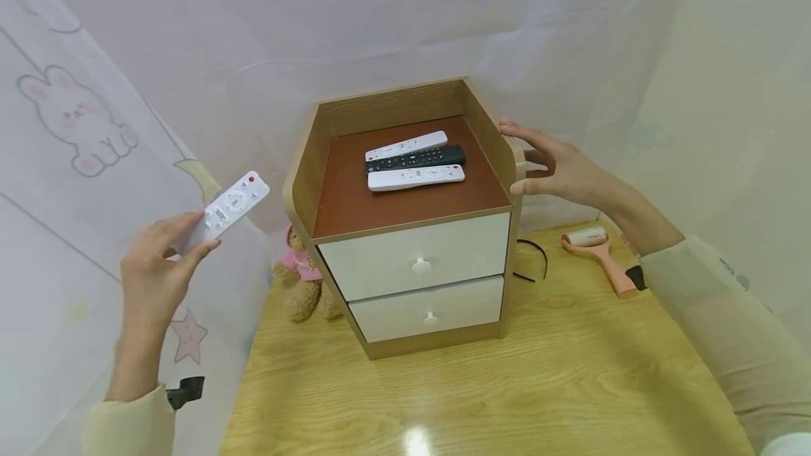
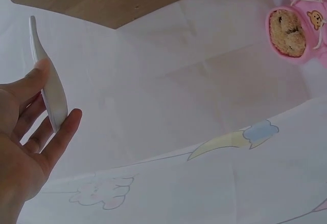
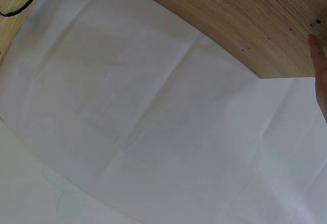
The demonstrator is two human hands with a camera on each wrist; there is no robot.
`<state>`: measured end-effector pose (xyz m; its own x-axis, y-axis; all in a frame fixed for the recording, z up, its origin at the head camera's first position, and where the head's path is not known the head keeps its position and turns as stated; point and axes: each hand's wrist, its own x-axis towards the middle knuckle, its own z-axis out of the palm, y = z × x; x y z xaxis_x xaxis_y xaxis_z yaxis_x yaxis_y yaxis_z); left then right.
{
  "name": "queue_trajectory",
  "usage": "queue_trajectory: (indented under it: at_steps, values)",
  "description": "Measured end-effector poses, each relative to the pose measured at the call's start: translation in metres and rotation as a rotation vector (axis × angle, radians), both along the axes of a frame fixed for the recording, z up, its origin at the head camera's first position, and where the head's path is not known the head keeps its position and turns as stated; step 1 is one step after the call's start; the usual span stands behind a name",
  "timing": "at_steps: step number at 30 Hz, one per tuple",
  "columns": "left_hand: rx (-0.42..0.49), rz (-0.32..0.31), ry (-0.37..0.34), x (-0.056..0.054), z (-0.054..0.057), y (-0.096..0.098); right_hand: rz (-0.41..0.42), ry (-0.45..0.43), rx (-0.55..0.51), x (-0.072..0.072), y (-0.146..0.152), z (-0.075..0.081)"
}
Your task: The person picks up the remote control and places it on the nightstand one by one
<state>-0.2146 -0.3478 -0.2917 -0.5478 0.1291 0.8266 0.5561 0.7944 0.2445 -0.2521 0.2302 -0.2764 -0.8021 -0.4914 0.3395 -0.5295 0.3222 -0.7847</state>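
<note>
Off to the left of the small cabinet (image 1: 418,343), my left hand (image 1: 155,259) pinches a white remote control (image 1: 234,201) between thumb and fingers, its buttons facing up. The left wrist view shows that remote (image 2: 53,93) edge-on. My right hand (image 1: 567,171) touches the cabinet's right side panel, fingers spread along its outer edge. A fingertip (image 3: 317,55) meets the wooden panel (image 3: 240,19) in the right wrist view. On the brown top lie a white remote (image 1: 405,146) at the back, a black remote (image 1: 421,159) in the middle and another white remote (image 1: 416,177) in front.
Two white drawers (image 1: 415,255) with round knobs face the front, both closed. A teddy bear (image 1: 304,276) in pink sits left of the cabinet. To the right, a black headband (image 1: 543,259) and a pink lint roller (image 1: 602,255) lie on the wooden table (image 1: 538,385).
</note>
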Motion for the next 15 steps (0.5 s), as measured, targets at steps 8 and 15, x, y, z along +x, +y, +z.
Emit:
queue_trajectory:
  at_steps: [8, 15]
  values:
    - [-0.041, -0.027, 0.008, 0.000, 0.021, 0.012, 0.000, -0.001, 0.005, 0.001, 0.000, -0.001]
    - [-0.064, -0.043, 0.015, -0.001, 0.037, 0.024, -0.010, -0.001, 0.014, 0.002, 0.000, 0.000]
